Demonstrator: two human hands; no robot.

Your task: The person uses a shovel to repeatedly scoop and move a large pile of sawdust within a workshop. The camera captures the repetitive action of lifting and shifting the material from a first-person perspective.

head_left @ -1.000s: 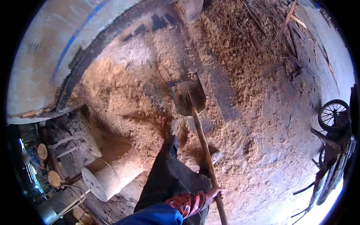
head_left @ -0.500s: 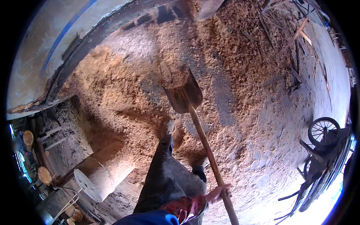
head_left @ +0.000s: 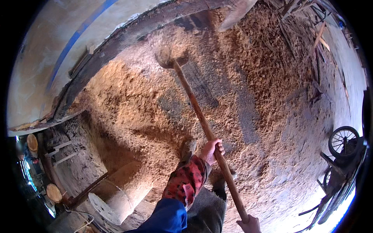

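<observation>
Head view: only one camera, so everything comes from it.

Shovel (head_left: 202, 128) runs diagonally up the middle of the picture, blade (head_left: 172, 58) at the far end, out over the sawdust heap (head_left: 128, 105), near the dark curved wall base (head_left: 116, 42). Blade carries a small load of sawdust; can't tell whether it touches the heap or sits just above it.

Left hand (head_left: 211, 150) is wrapped fully round the wooden shaft about mid-length, fingers closed, thumb side up. Red patterned sleeve behind it, blue sleeve lower down. Right hand (head_left: 249, 224) sits at the butt end of the shaft at the bottom edge; partly cropped, looks closed round the handle but finger detail is not visible.

Handling, my read: shaft is long, stiff, plain wood, dry, so grip is decent bare-handed. Load is light and loose, spills if the blade tilts. Weight sits far out past the forward hand, so leverage is poor; a hold mid-shaft plus butt end suits it, forward hand sliding nearer the blade for heavier scoops.

Around: pale drum-shaped block (head_left: 116, 194) lower left, cut log rounds (head_left: 33, 141) at far left, wheeled cart (head_left: 342, 155) at right edge, scrap timber (head_left: 318, 35) top right. Person's shoe (head_left: 189, 146) is planted in the sawdust just beside the left hand.
</observation>
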